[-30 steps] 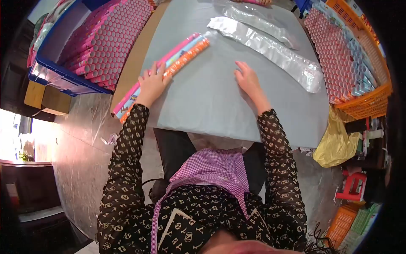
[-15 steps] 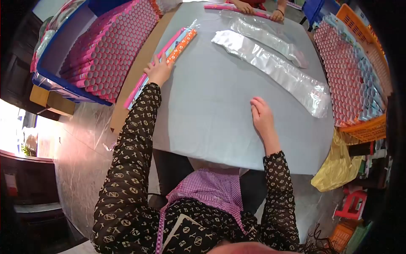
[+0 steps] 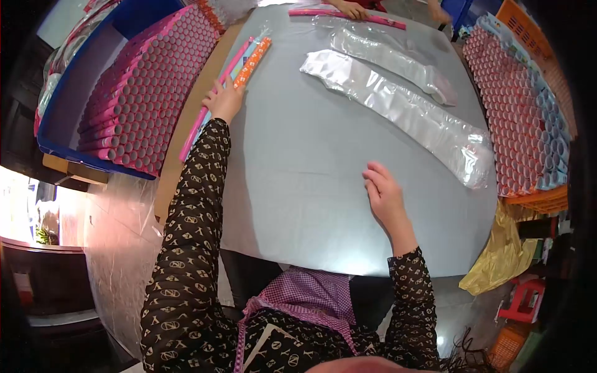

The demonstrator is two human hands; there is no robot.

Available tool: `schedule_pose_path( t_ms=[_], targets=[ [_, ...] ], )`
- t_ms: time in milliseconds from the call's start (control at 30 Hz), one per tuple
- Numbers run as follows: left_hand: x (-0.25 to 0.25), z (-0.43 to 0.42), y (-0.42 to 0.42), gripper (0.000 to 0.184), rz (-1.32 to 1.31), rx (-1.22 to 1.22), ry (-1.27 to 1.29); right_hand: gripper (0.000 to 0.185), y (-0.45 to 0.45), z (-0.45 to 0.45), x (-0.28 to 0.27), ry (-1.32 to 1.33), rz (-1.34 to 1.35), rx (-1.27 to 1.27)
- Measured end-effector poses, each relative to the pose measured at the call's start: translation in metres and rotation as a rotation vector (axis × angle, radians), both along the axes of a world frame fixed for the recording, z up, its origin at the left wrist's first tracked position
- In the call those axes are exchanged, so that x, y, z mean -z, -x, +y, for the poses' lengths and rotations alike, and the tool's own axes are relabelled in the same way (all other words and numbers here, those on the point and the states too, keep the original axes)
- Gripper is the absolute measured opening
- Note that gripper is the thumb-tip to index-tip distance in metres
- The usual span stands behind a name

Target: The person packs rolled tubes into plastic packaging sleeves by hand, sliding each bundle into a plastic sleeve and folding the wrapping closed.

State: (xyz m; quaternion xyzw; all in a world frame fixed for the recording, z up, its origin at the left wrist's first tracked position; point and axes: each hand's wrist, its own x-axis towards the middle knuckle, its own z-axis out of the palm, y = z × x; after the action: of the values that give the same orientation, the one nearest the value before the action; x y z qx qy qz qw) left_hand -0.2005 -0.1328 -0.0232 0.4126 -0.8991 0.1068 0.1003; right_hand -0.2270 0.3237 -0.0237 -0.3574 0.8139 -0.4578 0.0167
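Note:
My left hand (image 3: pixel 225 101) lies over a bundle of slim patterned rolls, its fingers curled across the pink roll (image 3: pixel 188 142) and the light blue one. An orange roll with a white pattern (image 3: pixel 254 62) is beside them, and clear plastic shows at the bundle's far end. My right hand (image 3: pixel 385 193) is over the near right part of the grey-covered table (image 3: pixel 305 205). Its fingers are loosely bent, thumb apart, with nothing in them. Clear plastic sleeves lie beyond it: a long near stack (image 3: pixel 404 112) and a shorter far one (image 3: pixel 388 59).
A blue crate (image 3: pixel 56 143) of pink tubes stands left. On the right, an orange crate (image 3: pixel 541 200) holds red and blue tubes. Across the table, another person's hand (image 3: pixel 353 10) touches a pink roll (image 3: pixel 379 21). A yellow bag (image 3: pixel 497 255) hangs by the right edge.
My right hand has drawn slightly nearer to me. My left hand stays on the rolls. The other person's one hand has left the pink roll and moved right. The view has shifted a little.

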Motion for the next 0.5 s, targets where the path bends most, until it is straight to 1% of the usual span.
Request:
schedule_pose_path(
  t_ms=[67, 233, 300, 400, 500],
  targets=[
    [0.000, -0.004, 0.005, 0.065, 0.035, 0.025, -0.054, 0.016, 0.000, 0.001, -0.001, -0.009, -0.010, -0.019],
    [0.002, -0.014, 0.017, 0.065, 0.048, 0.031, -0.048, 0.017, -0.001, 0.001, -0.007, -0.039, -0.061, -0.025],
    [0.000, -0.015, 0.021, 0.064, 0.000, -0.045, -0.053, 0.017, 0.000, 0.001, -0.006, -0.041, -0.051, -0.026],
    [0.001, -0.019, 0.022, 0.066, 0.043, 0.006, -0.049, 0.018, 0.000, 0.001, -0.007, -0.048, -0.055, -0.034],
    [-0.002, -0.021, 0.027, 0.066, 0.052, -0.012, -0.068, 0.018, 0.000, 0.001, -0.007, -0.035, -0.088, -0.026]
  ],
)
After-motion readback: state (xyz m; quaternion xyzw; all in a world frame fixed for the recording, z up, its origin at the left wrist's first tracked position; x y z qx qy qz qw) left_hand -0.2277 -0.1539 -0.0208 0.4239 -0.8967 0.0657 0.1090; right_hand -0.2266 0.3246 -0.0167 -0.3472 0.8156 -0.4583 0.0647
